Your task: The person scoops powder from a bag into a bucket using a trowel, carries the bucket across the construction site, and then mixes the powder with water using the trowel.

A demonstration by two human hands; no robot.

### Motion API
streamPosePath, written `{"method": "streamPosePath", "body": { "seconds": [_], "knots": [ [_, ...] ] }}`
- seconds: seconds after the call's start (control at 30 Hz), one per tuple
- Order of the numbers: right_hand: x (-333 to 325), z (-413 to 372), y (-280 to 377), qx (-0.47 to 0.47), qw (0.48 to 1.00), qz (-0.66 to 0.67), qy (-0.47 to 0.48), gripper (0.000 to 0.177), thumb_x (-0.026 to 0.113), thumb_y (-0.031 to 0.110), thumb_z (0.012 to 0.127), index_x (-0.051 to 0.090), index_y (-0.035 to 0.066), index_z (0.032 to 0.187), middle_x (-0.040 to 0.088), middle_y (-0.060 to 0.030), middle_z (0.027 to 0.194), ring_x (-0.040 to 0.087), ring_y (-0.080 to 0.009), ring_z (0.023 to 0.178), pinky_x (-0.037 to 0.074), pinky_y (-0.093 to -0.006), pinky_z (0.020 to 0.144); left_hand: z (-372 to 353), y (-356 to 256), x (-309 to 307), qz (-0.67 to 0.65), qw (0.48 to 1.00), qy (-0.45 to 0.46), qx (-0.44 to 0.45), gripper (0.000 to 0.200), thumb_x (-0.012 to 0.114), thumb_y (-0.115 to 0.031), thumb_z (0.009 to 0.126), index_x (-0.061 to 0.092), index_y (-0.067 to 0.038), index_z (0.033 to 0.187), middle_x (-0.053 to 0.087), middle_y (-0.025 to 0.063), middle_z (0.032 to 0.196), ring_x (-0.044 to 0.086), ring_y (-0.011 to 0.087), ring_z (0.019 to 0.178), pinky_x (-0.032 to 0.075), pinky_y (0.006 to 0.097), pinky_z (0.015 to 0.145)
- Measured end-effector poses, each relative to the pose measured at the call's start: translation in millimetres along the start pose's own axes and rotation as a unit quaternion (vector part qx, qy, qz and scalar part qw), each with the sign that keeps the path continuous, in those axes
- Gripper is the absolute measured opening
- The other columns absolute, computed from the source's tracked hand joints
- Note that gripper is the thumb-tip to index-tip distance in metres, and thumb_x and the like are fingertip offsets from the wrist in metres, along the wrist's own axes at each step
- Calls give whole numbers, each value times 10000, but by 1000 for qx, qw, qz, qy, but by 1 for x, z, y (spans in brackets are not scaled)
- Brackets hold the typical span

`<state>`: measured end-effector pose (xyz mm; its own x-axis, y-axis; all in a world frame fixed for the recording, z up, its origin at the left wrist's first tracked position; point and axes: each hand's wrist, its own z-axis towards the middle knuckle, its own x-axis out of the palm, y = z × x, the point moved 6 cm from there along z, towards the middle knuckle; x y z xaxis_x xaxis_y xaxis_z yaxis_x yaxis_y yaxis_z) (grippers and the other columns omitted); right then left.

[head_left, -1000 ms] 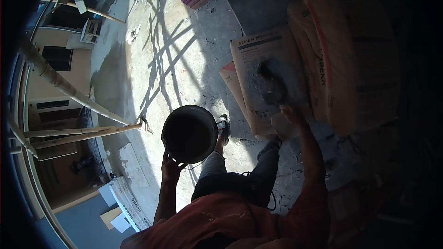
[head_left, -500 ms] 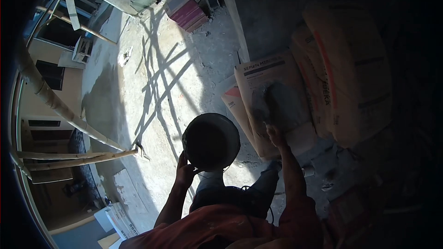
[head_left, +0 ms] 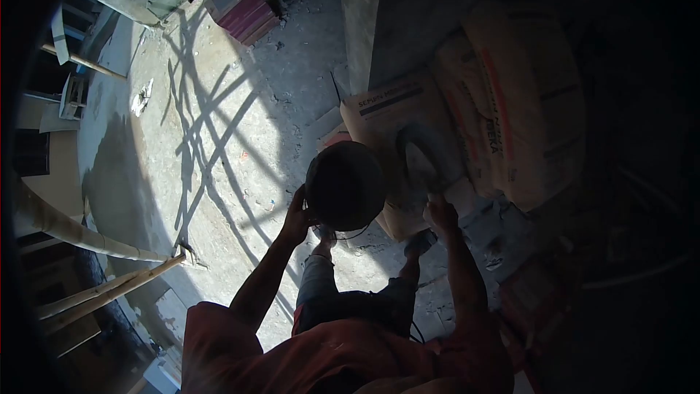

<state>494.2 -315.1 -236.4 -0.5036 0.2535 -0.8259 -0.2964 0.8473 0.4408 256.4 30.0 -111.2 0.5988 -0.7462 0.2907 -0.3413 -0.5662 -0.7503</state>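
Left hand (head_left: pixel 297 220) grips a dark, round, wire-handled bucket (head_left: pixel 344 187) just to its right. Right hand (head_left: pixel 441 214) is closed on a grey, flat-bladed trowel (head_left: pixel 421 165) at an opened, brown-paper cement bag (head_left: pixel 383 121) directly ahead.

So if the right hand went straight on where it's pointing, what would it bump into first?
Probably the flat-lying cement sack: the right hand points at its dark-edged middle, with what looks like a trowel ahead. Depth is unclear in the shade.
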Motion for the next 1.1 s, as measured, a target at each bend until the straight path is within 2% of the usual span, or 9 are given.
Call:
{"method": "streamPosePath", "body": {
  "seconds": [0.03, 0.1, 0.23, 0.33, 0.67, 0.83, 0.97, 1.03, 1.1],
  "knots": [
    [-16, 9, 0, -47, 986, -150, -49, 298, 545, 303, 826, 528, 130, 1067, 600, -149, 762, 613, -299, 642, 492, -428, 567, 8, 0, 6, -6, 1000, -7, 2, 697, 621, -127, 761, 271, -144, 1364, 372, 88, 1296, 503, 270, 1082, 531, 405, 760],
    [-41, 32, -12, -50, 974, -220, -7, 298, 521, 235, 829, 487, 176, 1119, 586, -158, 869, 608, -348, 705, 496, -467, 599, 20, -5, 18, -20, 999, -4, 42, 701, 626, -126, 755, 272, -120, 1360, 366, 93, 1301, 487, 280, 1110, 530, 407, 761],
    [-79, 80, 6, -200, 876, -390, -201, 236, 497, 190, 826, 524, 200, 1061, 558, -92, 847, 599, -231, 630, 503, -386, 535, 59, -12, 40, -31, 998, -25, 52, 692, 566, -45, 753, 247, -91, 1365, 349, 109, 1314, 461, 289, 1147, 535, 393, 774],
    [-76, 111, 5, -232, 853, -416, -215, 286, 498, 172, 813, 515, 194, 1098, 549, -77, 825, 582, -183, 616, 495, -354, 504, 76, -37, 59, -22, 996, -16, 84, 692, 501, 21, 743, 229, -84, 1370, 333, 117, 1333, 467, 291, 1140, 534, 385, 790],
    [-38, 98, -21, -176, 908, -352, -141, 374, 489, 129, 804, 505, 172, 1175, 574, -91, 727, 607, -227, 620, 512, -366, 553, 80, -56, 62, -48, 995, -32, 83, 806, 467, -66, 619, 208, -95, 1382, 322, 118, 1353, 424, 304, 1185, 485, 481, 858],
    [6, 90, -66, 12, 980, -173, 103, 540, 532, 116, 748, 416, 155, 1274, 595, -145, 1019, 592, -331, 895, 495, -442, 743, 107, -55, 69, -100, 988, -25, 114, 811, 448, -41, 617, 202, -119, 1386, 325, 125, 1346, 422, 305, 1182, 490, 472, 851],
    [17, 88, -61, -73, 990, -119, 26, 495, 546, 130, 741, 468, 130, 1230, 593, -168, 1049, 565, -340, 980, 451, -461, 828, 117, -54, 81, -106, 988, -22, 111, 759, 481, 1, 668, 217, -101, 1373, 317, 132, 1338, 442, 297, 1158, 498, 442, 846],
    [30, 99, -70, -180, 982, -32, 45, 403, 564, 129, 718, 551, 97, 1120, 602, -193, 978, 564, -356, 967, 431, -450, 844, 118, -50, 78, -95, 989, -20, 109, 738, 507, -9, 709, 208, -105, 1377, 318, 132, 1337, 438, 294, 1163, 497, 436, 848],
    [42, 109, -82, -172, 982, -19, 73, 327, 557, 126, 719, 576, 82, 1043, 608, -183, 937, 574, -344, 937, 438, -439, 815, 121, -47, 74, -71, 991, -11, 115, 784, 421, 39, 688, 157, -149, 1402, 308, 124, 1359, 401, 319, 1205, 486, 480, 857]
  ]
}}
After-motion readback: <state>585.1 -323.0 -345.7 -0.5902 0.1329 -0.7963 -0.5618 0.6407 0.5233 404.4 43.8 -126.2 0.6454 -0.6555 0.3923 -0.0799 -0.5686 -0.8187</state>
